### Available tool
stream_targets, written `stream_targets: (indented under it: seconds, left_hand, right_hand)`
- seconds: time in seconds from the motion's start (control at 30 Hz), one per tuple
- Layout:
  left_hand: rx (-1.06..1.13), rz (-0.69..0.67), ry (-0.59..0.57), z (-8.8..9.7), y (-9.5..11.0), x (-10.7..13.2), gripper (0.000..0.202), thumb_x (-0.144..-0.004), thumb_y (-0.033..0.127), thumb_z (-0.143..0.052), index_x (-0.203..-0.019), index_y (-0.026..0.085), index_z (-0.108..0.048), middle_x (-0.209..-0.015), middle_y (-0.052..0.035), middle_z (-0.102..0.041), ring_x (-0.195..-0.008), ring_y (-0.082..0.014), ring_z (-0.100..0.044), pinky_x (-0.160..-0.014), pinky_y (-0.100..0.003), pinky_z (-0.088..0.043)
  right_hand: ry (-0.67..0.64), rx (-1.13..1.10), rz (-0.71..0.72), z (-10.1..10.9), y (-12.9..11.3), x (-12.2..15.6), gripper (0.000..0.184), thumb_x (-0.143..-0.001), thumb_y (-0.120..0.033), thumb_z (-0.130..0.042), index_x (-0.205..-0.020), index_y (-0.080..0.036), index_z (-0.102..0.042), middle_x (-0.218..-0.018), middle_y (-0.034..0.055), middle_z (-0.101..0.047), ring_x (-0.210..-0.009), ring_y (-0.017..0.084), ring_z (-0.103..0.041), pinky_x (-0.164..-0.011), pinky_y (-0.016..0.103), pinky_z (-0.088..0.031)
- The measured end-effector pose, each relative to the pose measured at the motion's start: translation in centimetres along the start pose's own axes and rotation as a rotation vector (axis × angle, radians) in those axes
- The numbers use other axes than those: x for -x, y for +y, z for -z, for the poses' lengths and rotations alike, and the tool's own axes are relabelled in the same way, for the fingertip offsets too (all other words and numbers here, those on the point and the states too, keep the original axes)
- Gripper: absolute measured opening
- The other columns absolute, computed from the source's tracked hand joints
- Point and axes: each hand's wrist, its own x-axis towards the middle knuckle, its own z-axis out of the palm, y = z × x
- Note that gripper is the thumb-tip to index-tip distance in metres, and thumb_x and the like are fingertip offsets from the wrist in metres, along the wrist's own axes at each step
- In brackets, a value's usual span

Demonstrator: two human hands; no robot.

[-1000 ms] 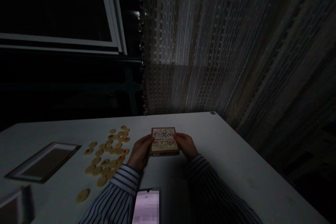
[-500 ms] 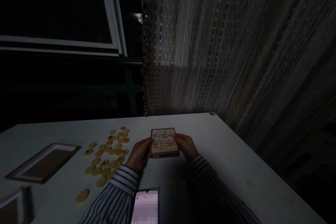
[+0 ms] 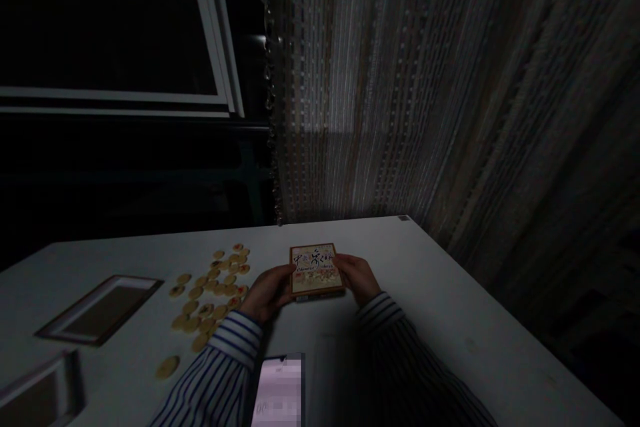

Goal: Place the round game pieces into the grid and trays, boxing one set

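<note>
Between my two hands is a Chinese chess box (image 3: 317, 271), its printed lid face up and lettered "Chinese Chess". My left hand (image 3: 266, 293) is closed on the box's left edge, thumb on top. On the opposite edge, my right hand (image 3: 358, 278) grips it the same way. Whether the box's underside touches the table cannot be made out. Left of my left hand lie several round chess pieces (image 3: 205, 310), some showing red or dark characters; my left sleeve hides part of the group.
The white table (image 3: 425, 320) carries an open shallow box part (image 3: 103, 310) at left and another (image 3: 45, 387) at the near left corner. A lit phone (image 3: 277, 390) lies between my forearms. A beaded curtain (image 3: 350, 113) hangs behind the table; a window frame (image 3: 150, 95) is at back left.
The view has shifted slightly, so the pieces and box parts appear farther right. Both hands keep their hold on the chess box, with hardly any movement.
</note>
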Motion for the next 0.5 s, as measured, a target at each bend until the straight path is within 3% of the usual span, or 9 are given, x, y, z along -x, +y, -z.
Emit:
stream_targets:
  seconds: [0.17, 0.5]
  left_hand:
    - [-0.052, -0.026, -0.016, -0.3, 0.2, 0.6, 0.026, -0.071, 0.027, -0.062, -0.091, 0.010, -0.059, -0.084, -0.0112, -0.068, -0.070, -0.0175, -0.065, -0.058, -0.023, -0.054]
    - [-0.012, -0.057, -0.085, -0.9, -0.2, 0.6, 0.027, -0.071, 0.025, -0.063, -0.091, 0.008, -0.059, -0.086, -0.0130, -0.068, -0.073, -0.0175, -0.065, -0.067, -0.027, -0.054]
  right_hand:
    - [-0.045, -0.081, 0.002, 0.1, -0.1, 0.1, 0.027, -0.058, -0.027, -0.070, -0.079, -0.011, -0.067, -0.077, 0.0075, -0.070, -0.071, 0.021, -0.065, -0.073, 0.034, -0.050]
    - [-0.070, -0.107, -0.029, 0.4, -1.2, 1.1, 0.022, -0.059, -0.024, -0.068, -0.077, -0.011, -0.065, -0.079, 0.0095, -0.069, -0.081, 0.022, -0.063, -0.076, 0.034, -0.050]
